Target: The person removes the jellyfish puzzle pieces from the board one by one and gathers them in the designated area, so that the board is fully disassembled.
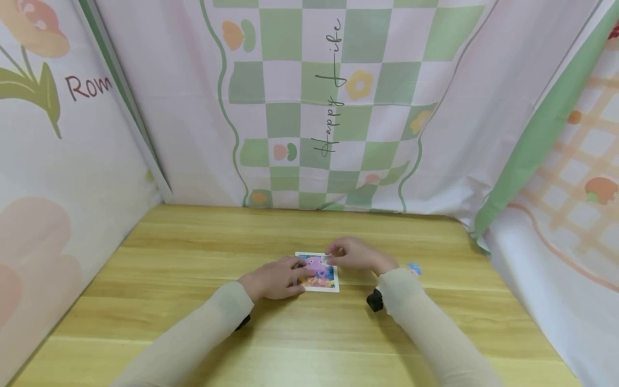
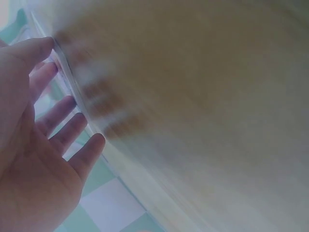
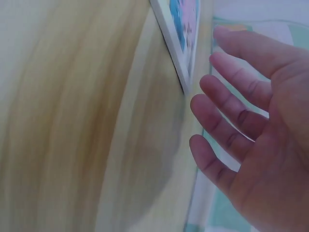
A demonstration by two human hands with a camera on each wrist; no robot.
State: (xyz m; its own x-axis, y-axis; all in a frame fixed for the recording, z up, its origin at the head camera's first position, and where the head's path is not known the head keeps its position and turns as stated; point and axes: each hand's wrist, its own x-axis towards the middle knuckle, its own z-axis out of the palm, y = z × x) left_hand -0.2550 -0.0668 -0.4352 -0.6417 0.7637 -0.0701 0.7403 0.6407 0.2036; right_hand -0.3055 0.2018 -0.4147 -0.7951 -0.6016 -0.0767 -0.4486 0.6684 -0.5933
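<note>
A small white-framed picture point(image 1: 316, 288) of a pink octopus on blue lies flat on the table. My left hand point(image 1: 275, 278) rests on its left side, fingers spread and reaching over the picture, thumb at the near edge. In the left wrist view, the left fingertips point(image 2: 97, 141) line up along the frame's side. Over the frame's far right corner hovers my right hand point(image 1: 355, 253), its fingers loosely bent. Nothing shows between the right fingers point(image 3: 227, 111) in the right wrist view, where a corner of the frame point(image 3: 176, 63) appears beyond them.
A small blue and pink piece point(image 1: 414, 269) lies on the wooden table point(image 1: 193, 242), partly behind the right sleeve. Printed curtains point(image 1: 285, 80) stand along the back and both sides. Each wrist carries a small black device point(image 1: 374, 300).
</note>
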